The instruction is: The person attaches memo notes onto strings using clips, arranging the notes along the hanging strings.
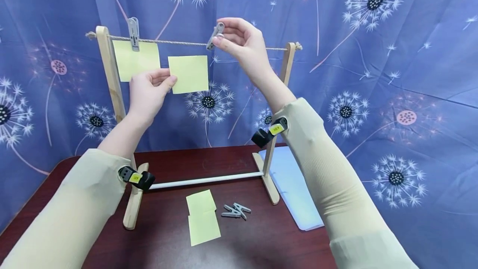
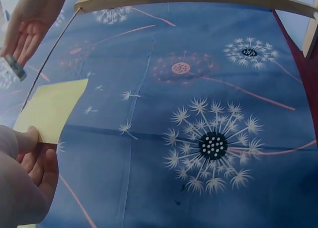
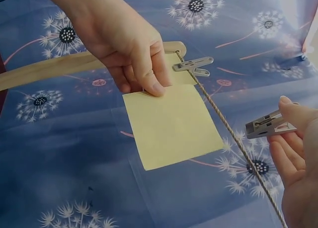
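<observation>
My left hand (image 1: 147, 94) pinches a yellow paper square (image 1: 189, 74) by its left edge, just under the twine (image 1: 179, 42). In the right wrist view the held paper (image 3: 171, 126) hangs beside the twine. My right hand (image 1: 242, 47) grips a grey clothespin (image 1: 215, 35) between thumb and fingers, close to the line; in the right wrist view this clothespin (image 3: 268, 124) is beside the twine and apart from the paper. Another yellow paper (image 1: 138, 59) hangs at the left end of the line under a second grey clothespin (image 1: 133, 32).
The twine runs between two wooden posts (image 1: 112, 74), joined low down by a white rod (image 1: 209, 180). On the dark red table (image 1: 160, 227) lie overlapping yellow papers (image 1: 204, 227) and grey clothespins (image 1: 236, 211). A pale blue-white folder (image 1: 295, 190) lies at right, before a dandelion-print curtain (image 1: 373, 74).
</observation>
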{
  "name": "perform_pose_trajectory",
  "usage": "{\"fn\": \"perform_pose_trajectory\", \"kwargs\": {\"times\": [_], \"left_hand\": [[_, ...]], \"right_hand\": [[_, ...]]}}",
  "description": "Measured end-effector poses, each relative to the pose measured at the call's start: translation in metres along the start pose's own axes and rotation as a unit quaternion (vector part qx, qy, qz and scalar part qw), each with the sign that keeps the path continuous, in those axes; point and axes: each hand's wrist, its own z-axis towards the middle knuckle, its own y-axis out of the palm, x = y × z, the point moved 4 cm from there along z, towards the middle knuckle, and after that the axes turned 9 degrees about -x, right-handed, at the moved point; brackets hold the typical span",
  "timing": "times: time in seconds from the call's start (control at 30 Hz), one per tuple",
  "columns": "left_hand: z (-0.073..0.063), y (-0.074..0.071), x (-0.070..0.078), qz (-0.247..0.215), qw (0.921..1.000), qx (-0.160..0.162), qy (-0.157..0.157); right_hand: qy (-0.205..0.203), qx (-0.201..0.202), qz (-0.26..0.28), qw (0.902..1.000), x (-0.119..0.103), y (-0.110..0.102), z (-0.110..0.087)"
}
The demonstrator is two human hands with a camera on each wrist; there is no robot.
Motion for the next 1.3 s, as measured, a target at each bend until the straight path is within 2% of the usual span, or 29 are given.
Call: {"fn": "perform_pose_trajectory", "kwargs": {"times": [0.1,0.27,0.47,0.67,0.83,1.3], "left_hand": [[0.005,-0.004,0.003,-0.017,0.9998,0.006,0.001],[0.015,-0.009,0.006,-0.05,0.9987,0.009,0.002],[0.018,-0.014,0.005,-0.015,0.9997,0.016,-0.009],[0.019,-0.014,0.002,-0.019,0.9993,0.029,-0.014],[0.02,-0.014,0.002,-0.027,0.9989,0.036,-0.014],[0.023,-0.012,0.003,-0.011,0.9989,0.043,-0.011]], "right_hand": [[-0.006,-0.009,-0.019,0.9997,-0.003,0.006,0.013],[0.017,-0.007,-0.039,0.9991,-0.006,0.013,0.033],[0.048,-0.014,-0.084,0.9952,-0.006,0.023,0.049],[0.091,-0.022,-0.137,0.9862,-0.005,0.035,0.057],[0.101,-0.021,-0.181,0.978,-0.008,0.04,0.061],[0.114,-0.02,-0.195,0.9739,-0.007,0.041,0.066]]}}
